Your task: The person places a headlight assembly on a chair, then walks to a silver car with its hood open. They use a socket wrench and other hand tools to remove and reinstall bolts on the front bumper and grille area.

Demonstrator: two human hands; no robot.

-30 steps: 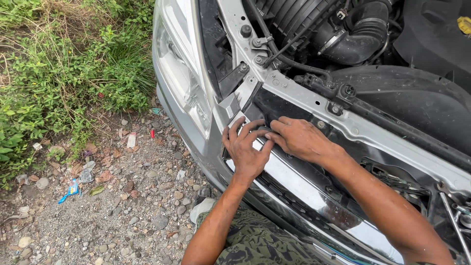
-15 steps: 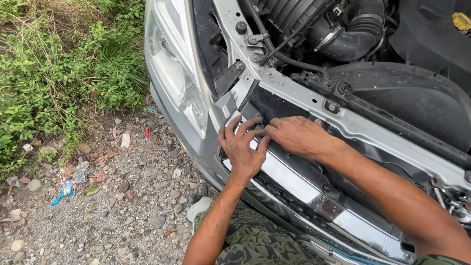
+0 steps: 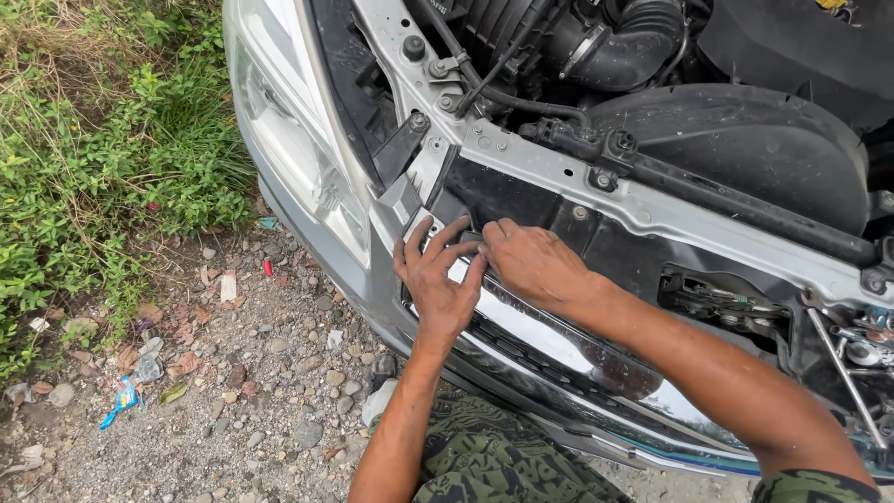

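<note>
Left hand [image 3: 438, 284], fingers spread, presses flat on the chrome grille strip [image 3: 549, 340]; right hand [image 3: 535, 264] rests curled beside it, touching, below the radiator support [image 3: 652, 210], gravel [image 3: 233, 410] open alongside.

bright daylight, sharp focus (soft shadows)

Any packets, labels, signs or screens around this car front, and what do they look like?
No signs or screens; only litter on the gravel.
Blue wrapper: crumpled, blue and white, lower left near the grass.
Pale scrap: small, whitish, oblong, left of the bumper.
Red bit: tiny, beside that scrap; too small to identify.
Yellow label: at the top edge, in the engine bay, mostly cut off.
</note>
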